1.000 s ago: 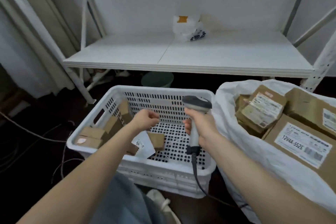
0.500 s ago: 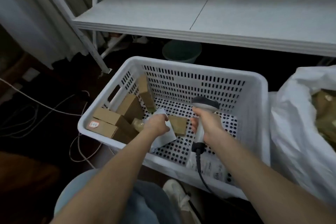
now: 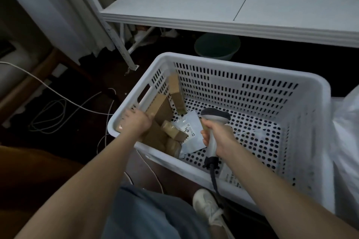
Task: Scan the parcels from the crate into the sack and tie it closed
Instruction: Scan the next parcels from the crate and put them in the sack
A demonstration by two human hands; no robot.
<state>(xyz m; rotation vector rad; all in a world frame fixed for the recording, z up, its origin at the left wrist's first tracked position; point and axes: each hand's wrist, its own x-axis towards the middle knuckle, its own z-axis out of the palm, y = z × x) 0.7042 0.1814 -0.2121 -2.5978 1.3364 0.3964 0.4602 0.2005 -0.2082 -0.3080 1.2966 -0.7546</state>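
Several brown parcels (image 3: pixel 163 110) fill the crate (image 3: pixel 252 75); left hand (image 3: pixel 136 122) grasps one, right hand (image 3: pixel 219 136) grips scanner (image 3: pixel 213 122).

The sack (image 3: pixel 347 141) is cut off by the right edge, contents unseen.

Dark floor (image 3: pixel 58 141), white crate (image 3: pixel 314 141) on it, cables (image 3: pixel 48 114), green basin (image 3: pixel 217 46)

**Crate on the floor, parcels in its left end**

The crate (image 3: pixel 242 75) stands on the floor (image 3: pixel 87 87), in front of the shelf (image 3: pixel 194 6). Cardboard parcels (image 3: pixel 163 108) crowd its left end, against the left wall. A flat mailer (image 3: pixel 191 132) lies on the crate bottom just right of them. The sack (image 3: pixel 347 132) sits beside the crate's right wall. Cables (image 3: pixel 58 103) lie on the floor left of the crate.
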